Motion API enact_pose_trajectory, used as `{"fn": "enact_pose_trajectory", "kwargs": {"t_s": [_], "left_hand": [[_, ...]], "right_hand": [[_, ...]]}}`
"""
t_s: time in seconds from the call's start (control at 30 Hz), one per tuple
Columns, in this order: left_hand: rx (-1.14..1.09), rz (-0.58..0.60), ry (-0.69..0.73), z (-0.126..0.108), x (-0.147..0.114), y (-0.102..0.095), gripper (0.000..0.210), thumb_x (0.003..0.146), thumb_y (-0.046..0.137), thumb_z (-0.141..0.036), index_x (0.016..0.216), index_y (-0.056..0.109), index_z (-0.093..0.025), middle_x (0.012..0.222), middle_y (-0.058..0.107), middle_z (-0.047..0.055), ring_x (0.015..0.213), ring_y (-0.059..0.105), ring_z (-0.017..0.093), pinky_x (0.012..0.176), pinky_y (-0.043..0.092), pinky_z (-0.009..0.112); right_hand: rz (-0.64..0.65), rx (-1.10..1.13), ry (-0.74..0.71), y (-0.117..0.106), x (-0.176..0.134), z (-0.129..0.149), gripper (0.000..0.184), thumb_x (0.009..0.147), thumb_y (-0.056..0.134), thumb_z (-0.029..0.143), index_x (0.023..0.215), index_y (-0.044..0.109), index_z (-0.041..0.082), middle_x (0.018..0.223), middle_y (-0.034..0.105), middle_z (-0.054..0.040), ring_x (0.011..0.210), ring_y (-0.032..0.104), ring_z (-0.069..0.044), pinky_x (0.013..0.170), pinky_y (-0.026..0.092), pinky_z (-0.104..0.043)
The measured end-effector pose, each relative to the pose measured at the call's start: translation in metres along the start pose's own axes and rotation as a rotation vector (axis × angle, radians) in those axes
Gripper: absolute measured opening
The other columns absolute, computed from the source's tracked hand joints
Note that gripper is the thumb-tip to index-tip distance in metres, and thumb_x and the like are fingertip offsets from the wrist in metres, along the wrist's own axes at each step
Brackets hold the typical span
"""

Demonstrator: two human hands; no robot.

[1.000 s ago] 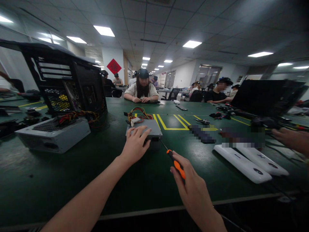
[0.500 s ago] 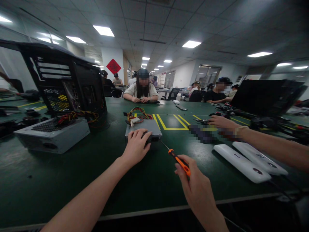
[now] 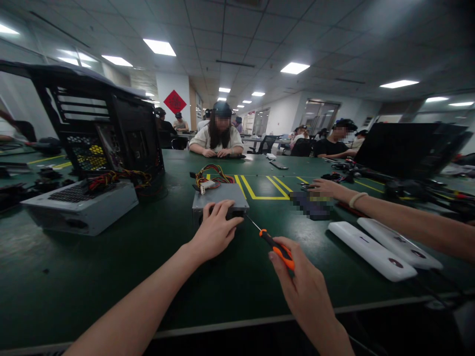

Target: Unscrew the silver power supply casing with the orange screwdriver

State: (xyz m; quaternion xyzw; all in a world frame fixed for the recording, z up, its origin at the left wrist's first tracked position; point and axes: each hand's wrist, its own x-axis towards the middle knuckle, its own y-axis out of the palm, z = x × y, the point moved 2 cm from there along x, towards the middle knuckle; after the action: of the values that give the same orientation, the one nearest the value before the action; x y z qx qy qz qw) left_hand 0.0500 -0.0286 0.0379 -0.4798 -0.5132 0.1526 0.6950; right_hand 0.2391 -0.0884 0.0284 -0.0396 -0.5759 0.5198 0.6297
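Observation:
A small grey computer power supply (image 3: 222,193) sits on the green table, with a bundle of coloured cables (image 3: 215,173) and a white connector (image 3: 208,185) at its back. My left hand (image 3: 218,227) grips its near side, fingers over the top edge and thumb across the front face. In my right hand (image 3: 297,272) is an orange and black screwdriver (image 3: 272,243). Its shaft points up and left, the tip at the power supply's right front corner. Whether the tip sits in a screw is too small to tell.
To the left are a larger power supply (image 3: 85,210) and an open black computer case (image 3: 111,123). On the right lie two white oblong devices (image 3: 371,252). A co-worker's hand (image 3: 326,189) reaches in by a blurred-out phone-like thing (image 3: 311,205). Another person (image 3: 217,133) sits opposite.
My left hand's fingers have shifted, and its thumb now reaches further right along the power supply's front. My screwdriver hand has barely moved. The co-worker's hand has moved left.

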Motion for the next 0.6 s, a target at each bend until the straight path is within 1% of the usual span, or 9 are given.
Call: {"fn": "enact_pose_trajectory", "kwargs": {"t_s": [0.07, 0.13, 0.2, 0.3, 0.33, 0.37, 0.5, 0.53, 0.6], "left_hand": [[0.024, 0.015, 0.017, -0.001, -0.001, 0.0, 0.035, 0.08, 0.046, -0.017, 0.111, 0.056, -0.031, 0.134, 0.033, 0.008, 0.123, 0.028, 0.028, 0.096, 0.022, 0.05], [0.055, 0.027, 0.021, -0.001, -0.001, 0.001, 0.038, 0.08, 0.045, -0.017, 0.114, 0.053, -0.032, 0.135, 0.031, 0.009, 0.124, 0.026, 0.028, 0.097, 0.021, 0.051], [0.088, 0.038, 0.021, -0.001, -0.001, 0.002, 0.04, 0.081, 0.045, -0.017, 0.117, 0.05, -0.033, 0.135, 0.031, 0.009, 0.125, 0.025, 0.028, 0.097, 0.021, 0.051], [0.128, 0.049, 0.027, -0.001, -0.002, 0.004, 0.043, 0.082, 0.043, -0.017, 0.121, 0.047, -0.034, 0.136, 0.03, 0.009, 0.126, 0.024, 0.028, 0.097, 0.02, 0.051], [0.138, 0.051, 0.029, -0.001, -0.002, 0.005, 0.043, 0.082, 0.043, -0.017, 0.122, 0.046, -0.034, 0.136, 0.029, 0.01, 0.126, 0.024, 0.028, 0.097, 0.02, 0.052], [0.147, 0.052, 0.032, -0.001, -0.002, 0.006, 0.044, 0.082, 0.043, -0.017, 0.123, 0.045, -0.034, 0.136, 0.029, 0.01, 0.126, 0.024, 0.028, 0.097, 0.02, 0.052], [0.196, 0.054, 0.031, -0.002, -0.002, 0.011, 0.045, 0.083, 0.043, -0.02, 0.125, 0.042, -0.033, 0.137, 0.028, 0.01, 0.127, 0.022, 0.029, 0.098, 0.018, 0.053], [0.208, 0.055, 0.032, -0.002, -0.002, 0.012, 0.045, 0.083, 0.043, -0.02, 0.126, 0.041, -0.032, 0.138, 0.027, 0.011, 0.127, 0.021, 0.029, 0.098, 0.018, 0.053], [0.227, 0.063, 0.037, -0.002, -0.003, 0.013, 0.045, 0.083, 0.043, -0.021, 0.127, 0.04, -0.032, 0.138, 0.026, 0.012, 0.127, 0.02, 0.029, 0.098, 0.018, 0.053]], "right_hand": [[0.009, 0.046, -0.054, 0.001, 0.0, 0.004, 0.022, 0.088, 0.036, 0.026, 0.108, 0.044, 0.019, 0.111, 0.056, -0.0113, 0.098, 0.06, -0.019, 0.076, 0.052, -0.032], [0.029, 0.065, -0.091, 0.004, -0.001, 0.007, 0.023, 0.088, 0.035, 0.023, 0.11, 0.043, 0.018, 0.117, 0.053, -0.0123, 0.105, 0.056, -0.019, 0.081, 0.051, -0.032], [0.029, 0.047, -0.084, 0.005, -0.001, 0.007, 0.023, 0.089, 0.035, 0.024, 0.109, 0.043, 0.018, 0.111, 0.057, -0.0117, 0.1, 0.059, -0.019, 0.075, 0.053, -0.031], [0.002, 0.003, -0.023, 0.004, -0.002, 0.003, 0.022, 0.09, 0.035, 0.029, 0.106, 0.045, 0.017, 0.093, 0.064, -0.0089, 0.081, 0.065, -0.018, 0.061, 0.055, -0.029], [-0.002, 0.003, -0.013, 0.003, -0.002, 0.002, 0.022, 0.09, 0.035, 0.03, 0.105, 0.045, 0.018, 0.091, 0.064, -0.0082, 0.078, 0.066, -0.018, 0.06, 0.055, -0.029], [-0.004, 0.008, -0.012, 0.003, -0.001, 0.002, 0.022, 0.09, 0.035, 0.03, 0.105, 0.045, 0.018, 0.093, 0.063, -0.0085, 0.079, 0.066, -0.018, 0.061, 0.055, -0.029], [-0.004, 0.042, -0.091, 0.004, -0.001, 0.006, 0.024, 0.088, 0.035, 0.025, 0.11, 0.043, 0.017, 0.115, 0.053, -0.0129, 0.102, 0.057, -0.019, 0.078, 0.052, -0.032], [0.002, 0.045, -0.105, 0.004, -0.001, 0.006, 0.025, 0.089, 0.034, 0.024, 0.111, 0.042, 0.017, 0.115, 0.053, -0.0132, 0.103, 0.057, -0.019, 0.078, 0.052, -0.032], [0.018, 0.028, -0.089, 0.005, -0.001, 0.005, 0.026, 0.09, 0.033, 0.025, 0.112, 0.041, 0.017, 0.108, 0.057, -0.0122, 0.095, 0.061, -0.019, 0.071, 0.054, -0.03]]}}
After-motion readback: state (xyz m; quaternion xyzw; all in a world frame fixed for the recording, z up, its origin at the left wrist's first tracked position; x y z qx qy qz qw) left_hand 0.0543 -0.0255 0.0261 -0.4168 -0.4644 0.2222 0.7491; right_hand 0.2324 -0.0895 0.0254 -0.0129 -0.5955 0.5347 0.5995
